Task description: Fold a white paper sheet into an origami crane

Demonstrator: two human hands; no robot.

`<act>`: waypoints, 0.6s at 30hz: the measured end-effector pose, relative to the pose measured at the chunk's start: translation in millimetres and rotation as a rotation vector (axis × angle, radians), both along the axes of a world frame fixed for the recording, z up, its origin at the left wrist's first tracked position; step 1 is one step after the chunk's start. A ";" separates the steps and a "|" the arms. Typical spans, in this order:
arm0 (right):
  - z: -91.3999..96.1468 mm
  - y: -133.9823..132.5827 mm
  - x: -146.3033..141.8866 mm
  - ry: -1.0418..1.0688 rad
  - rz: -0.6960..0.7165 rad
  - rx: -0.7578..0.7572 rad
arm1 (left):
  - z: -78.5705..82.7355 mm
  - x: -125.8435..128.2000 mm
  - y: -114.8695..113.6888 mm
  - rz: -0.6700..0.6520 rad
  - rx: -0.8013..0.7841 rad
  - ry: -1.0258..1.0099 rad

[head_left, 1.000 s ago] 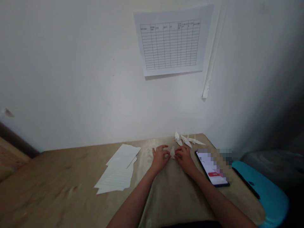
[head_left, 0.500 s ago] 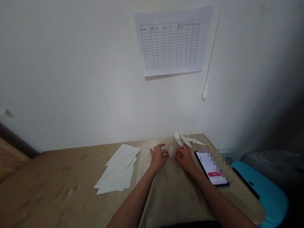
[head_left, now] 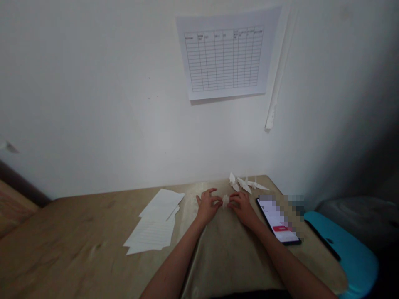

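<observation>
A small folded white paper piece (head_left: pixel 226 202) is held between my two hands, just above or on the brown tabletop (head_left: pixel 230 257). My left hand (head_left: pixel 208 205) pinches its left side with thumb and index finger, the other fingers spread away. On the opposite side, my right hand (head_left: pixel 242 206) pinches the paper with its fingertips. Behind my right hand lie several folded paper cranes (head_left: pixel 245 185), with pointed wings and tails. The fine folds of the held paper are too small to make out.
Loose sheets of lined white paper (head_left: pixel 156 226) lie left of my left arm. A phone (head_left: pixel 282 228) with a lit screen rests right of my right forearm. Beyond the right table edge is a turquoise chair back (head_left: pixel 349 249). A printed table sheet (head_left: pixel 227 58) hangs on the wall.
The folded paper between my fingers looks lower and wider than before, its upright points less tall. My right fingertips have shifted slightly; my left hand has barely moved.
</observation>
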State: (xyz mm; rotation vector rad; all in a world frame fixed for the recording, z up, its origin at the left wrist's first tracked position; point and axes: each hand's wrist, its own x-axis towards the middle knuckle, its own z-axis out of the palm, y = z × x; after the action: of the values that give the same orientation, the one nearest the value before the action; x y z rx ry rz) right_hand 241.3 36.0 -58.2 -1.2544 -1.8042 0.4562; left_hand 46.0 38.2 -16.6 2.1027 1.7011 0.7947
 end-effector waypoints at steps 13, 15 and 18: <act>2.9 -1.5 -1.5 0.032 -0.064 0.019 | -2.8 1.1 1.8 0.005 0.046 -0.036; 4.8 -3.2 -2.1 0.039 -0.016 0.013 | -2.1 0.9 1.5 0.015 0.054 -0.034; 7.6 -4.4 -2.7 0.062 0.012 0.002 | -1.0 0.2 1.2 0.040 0.057 -0.032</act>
State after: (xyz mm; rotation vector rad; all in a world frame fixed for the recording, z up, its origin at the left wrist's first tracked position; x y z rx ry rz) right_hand 238.7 31.6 -50.6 -1.2160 -1.7599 0.4951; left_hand 46.3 39.5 -17.6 2.0872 1.7281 0.8934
